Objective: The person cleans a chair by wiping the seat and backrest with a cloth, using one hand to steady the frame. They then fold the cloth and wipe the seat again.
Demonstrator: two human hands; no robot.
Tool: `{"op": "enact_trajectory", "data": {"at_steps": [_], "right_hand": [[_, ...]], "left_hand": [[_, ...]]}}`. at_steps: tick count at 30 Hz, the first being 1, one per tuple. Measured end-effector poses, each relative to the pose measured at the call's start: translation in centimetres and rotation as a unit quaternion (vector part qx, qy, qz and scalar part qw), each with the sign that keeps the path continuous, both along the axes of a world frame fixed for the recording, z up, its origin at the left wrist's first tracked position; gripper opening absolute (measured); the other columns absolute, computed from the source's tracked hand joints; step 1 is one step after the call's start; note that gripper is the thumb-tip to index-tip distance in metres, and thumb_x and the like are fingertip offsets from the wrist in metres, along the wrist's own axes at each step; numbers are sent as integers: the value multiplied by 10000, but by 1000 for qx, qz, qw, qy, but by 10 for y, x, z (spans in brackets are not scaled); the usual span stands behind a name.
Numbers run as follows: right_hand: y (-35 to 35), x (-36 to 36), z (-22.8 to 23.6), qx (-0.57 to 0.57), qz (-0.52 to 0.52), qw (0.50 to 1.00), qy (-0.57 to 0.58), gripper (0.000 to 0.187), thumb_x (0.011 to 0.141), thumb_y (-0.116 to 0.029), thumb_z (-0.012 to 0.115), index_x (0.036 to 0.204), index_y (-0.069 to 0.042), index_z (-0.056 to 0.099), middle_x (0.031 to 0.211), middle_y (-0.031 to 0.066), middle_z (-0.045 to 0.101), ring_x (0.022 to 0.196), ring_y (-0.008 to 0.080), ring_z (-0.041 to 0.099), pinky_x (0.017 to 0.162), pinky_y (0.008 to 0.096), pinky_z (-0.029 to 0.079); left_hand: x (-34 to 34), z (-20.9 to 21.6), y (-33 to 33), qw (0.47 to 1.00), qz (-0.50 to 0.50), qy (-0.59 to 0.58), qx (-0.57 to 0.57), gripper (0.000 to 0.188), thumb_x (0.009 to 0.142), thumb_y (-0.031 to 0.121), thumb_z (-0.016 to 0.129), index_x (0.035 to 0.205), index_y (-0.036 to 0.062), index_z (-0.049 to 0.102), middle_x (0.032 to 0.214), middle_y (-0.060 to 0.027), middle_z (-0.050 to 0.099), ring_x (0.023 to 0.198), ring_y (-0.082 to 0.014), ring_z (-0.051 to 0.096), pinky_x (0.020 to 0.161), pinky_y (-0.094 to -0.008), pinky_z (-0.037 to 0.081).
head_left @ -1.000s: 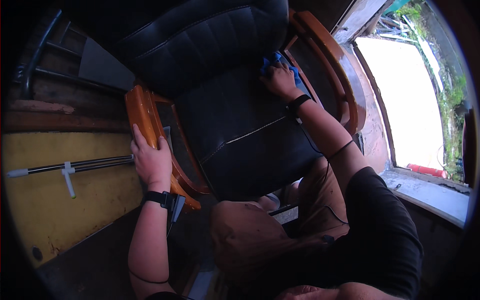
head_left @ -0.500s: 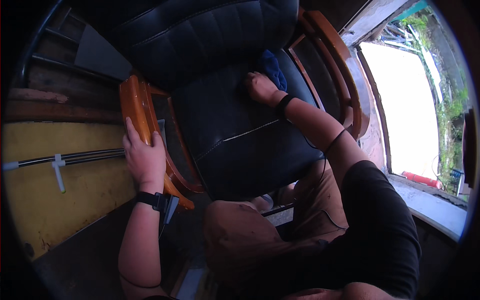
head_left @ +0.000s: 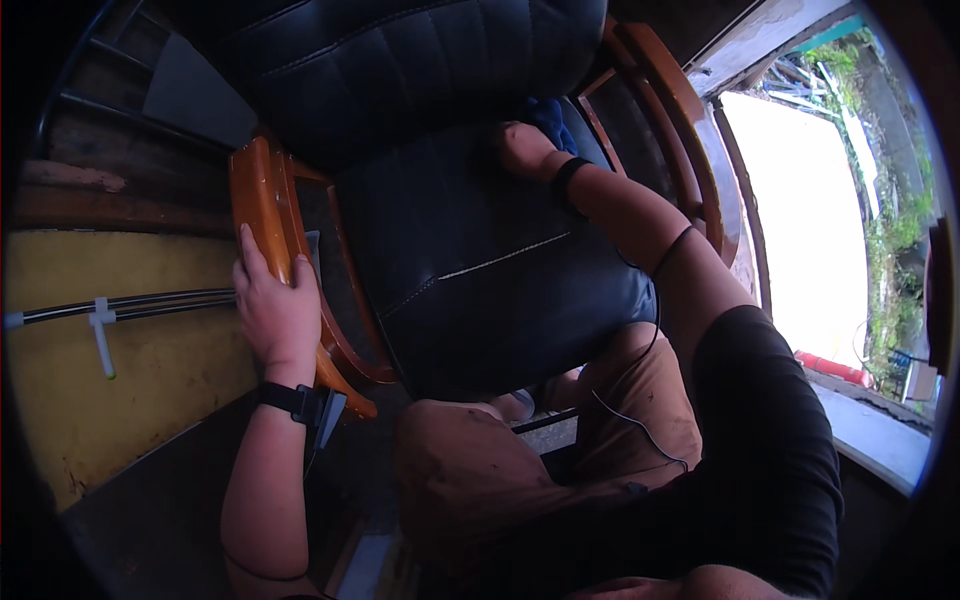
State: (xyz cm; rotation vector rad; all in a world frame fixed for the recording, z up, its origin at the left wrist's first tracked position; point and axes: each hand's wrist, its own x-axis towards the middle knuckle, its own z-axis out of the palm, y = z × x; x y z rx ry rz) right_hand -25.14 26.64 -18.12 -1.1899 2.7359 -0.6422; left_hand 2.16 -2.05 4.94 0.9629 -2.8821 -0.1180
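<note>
A black padded chair with a stitched leather-like seat [head_left: 480, 290] and glossy wooden armrests fills the middle. My right hand [head_left: 527, 150] is closed on a blue cloth [head_left: 550, 122], pressed down near the back of the seat by the backrest [head_left: 430, 75]. Part of the cloth bulges out past the knuckles; the fingertips are hidden. On the left, my left hand [head_left: 278, 315] grips the orange-brown wooden armrest [head_left: 265, 200], its thumb and fingers wrapped over the wood.
The right armrest [head_left: 680, 120] stands beside a bright window opening [head_left: 800, 230] with a pale sill [head_left: 875, 435]. A yellow board [head_left: 150, 370] with thin black rods [head_left: 170, 300] lies to the left. My knees [head_left: 460, 440] are close to the seat's front edge.
My right hand has shifted slightly farther toward the backrest with the cloth. My left hand keeps its hold on the armrest. The whole view has tilted a little.
</note>
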Motion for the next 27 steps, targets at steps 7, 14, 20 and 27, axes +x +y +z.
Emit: {"op": "enact_trajectory", "data": {"at_steps": [7, 14, 20, 27], "right_hand": [[-16, 18, 3, 65, -10, 993, -96, 154, 787, -129, 638, 903, -57, 710, 959, 184, 696, 904, 360, 684, 794, 437, 567], [-13, 27, 3, 59, -85, 994, -21, 151, 844, -101, 609, 937, -53, 717, 961, 194, 710, 892, 364, 697, 809, 436, 571], [11, 71, 2, -51, -28, 996, -68, 211, 843, -62, 587, 1002, -43, 724, 1016, 192, 707, 979, 371, 675, 891, 416, 547], [6, 70, 1, -42, -110, 982, -145, 263, 849, -53, 575, 1059, -60, 734, 1042, 185, 709, 1034, 362, 662, 934, 412, 531]], "left_hand": [[4, 0, -3, 1000, 11, -9, 3, 741, 962, 377, 590, 1589, 217, 230, 1463, -195, 466, 1231, -382, 581, 960, -471, 535], [-1, 4, 3, 1000, -4, -8, -2, 738, 966, 380, 582, 1589, 213, 224, 1463, -195, 464, 1213, -374, 597, 953, -464, 544], [-1, 11, 4, 1000, 8, -11, 2, 749, 955, 385, 590, 1588, 221, 223, 1492, -179, 447, 1228, -373, 593, 959, -466, 540], [-10, 10, -5, 979, 49, 43, 191, 790, 937, 384, 667, 1582, 176, 263, 1537, -181, 398, 1395, -380, 425, 1114, -492, 415]]}}
